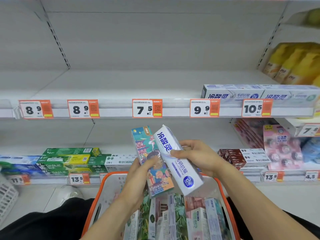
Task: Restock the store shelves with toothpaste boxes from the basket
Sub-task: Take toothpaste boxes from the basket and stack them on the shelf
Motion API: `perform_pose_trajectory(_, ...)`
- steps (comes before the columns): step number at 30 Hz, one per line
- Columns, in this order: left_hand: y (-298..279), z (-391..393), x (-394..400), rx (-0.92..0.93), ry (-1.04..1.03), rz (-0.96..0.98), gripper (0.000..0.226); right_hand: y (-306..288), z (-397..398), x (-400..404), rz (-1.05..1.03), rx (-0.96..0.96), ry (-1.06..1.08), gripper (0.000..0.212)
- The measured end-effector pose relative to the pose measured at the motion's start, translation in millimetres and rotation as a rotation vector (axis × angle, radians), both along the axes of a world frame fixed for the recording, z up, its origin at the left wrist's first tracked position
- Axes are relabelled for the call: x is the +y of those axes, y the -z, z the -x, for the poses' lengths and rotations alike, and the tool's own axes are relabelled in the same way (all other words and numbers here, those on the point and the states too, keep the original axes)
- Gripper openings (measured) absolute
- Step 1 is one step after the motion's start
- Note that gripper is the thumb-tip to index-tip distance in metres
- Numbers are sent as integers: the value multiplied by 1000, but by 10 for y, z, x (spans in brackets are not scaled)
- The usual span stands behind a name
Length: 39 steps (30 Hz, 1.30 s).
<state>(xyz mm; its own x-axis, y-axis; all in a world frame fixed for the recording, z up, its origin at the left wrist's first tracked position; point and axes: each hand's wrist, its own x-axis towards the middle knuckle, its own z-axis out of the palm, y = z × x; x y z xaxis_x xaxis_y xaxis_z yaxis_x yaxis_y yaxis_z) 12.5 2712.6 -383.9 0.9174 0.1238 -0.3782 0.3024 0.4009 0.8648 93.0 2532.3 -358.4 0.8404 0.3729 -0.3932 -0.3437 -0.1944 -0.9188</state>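
Centre frame, above orange-rimmed basket [97, 196]: left hand [138, 177] grasps illustrated toothpaste box [147, 153]; right hand [197, 156] grasps white toothpaste box [180, 168], boxes touching.

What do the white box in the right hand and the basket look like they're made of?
White box: likely glossy printed cardboard, given its sharp folded edges and light sheen. Basket: probably molded plastic, with a smooth orange rim and pale, slotted wall; the exact finish is blurred.
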Motion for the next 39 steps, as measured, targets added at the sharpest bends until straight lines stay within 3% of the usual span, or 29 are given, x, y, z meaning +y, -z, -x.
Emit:
perform_pose_trajectory(3,-159,-55,39,-4,51,-28,29,-144,-27,-85,-14,24,-8,31)
perform_pose_trajectory(6,-368,-120,47,-100,170,-211,28,-339,-18,-189,-31,-23,11,30)
perform_pose_trajectory(10,-796,-327,-15,-316,286,-417,32,-781,-119,-403,-85,-243,183,26)
perform_pose_trajectory(15,-1173,-767,-312,-418,231,-387,35,-1452,-553,-862,-84,-509,342,37)
perform_pose_trajectory(18,-1227,-1112,-514,-436,186,-316,31,-1757,-1121,-1122,87,-696,305,47)
perform_pose_trajectory(23,-1177,-1427,-627,-322,151,-170,27,-1867,-1970,-1314,697,-926,12,59)
perform_pose_trajectory(28,-1176,-1460,-560,-308,167,-159,32,-1729,-2314,-1333,956,-698,-206,70)
perform_pose_trajectory(32,-1130,-1409,-484,-346,96,-227,40,-1699,-2339,-1356,1113,-575,-423,61)
perform_pose_trajectory(35,-1089,-1362,-480,-335,32,-294,63,-1710,-2362,-1341,1113,-515,-511,56)
perform_pose_trajectory(39,-1080,-1385,-534,-325,-15,-372,85,-1656,-2437,-1429,948,-440,-481,40)
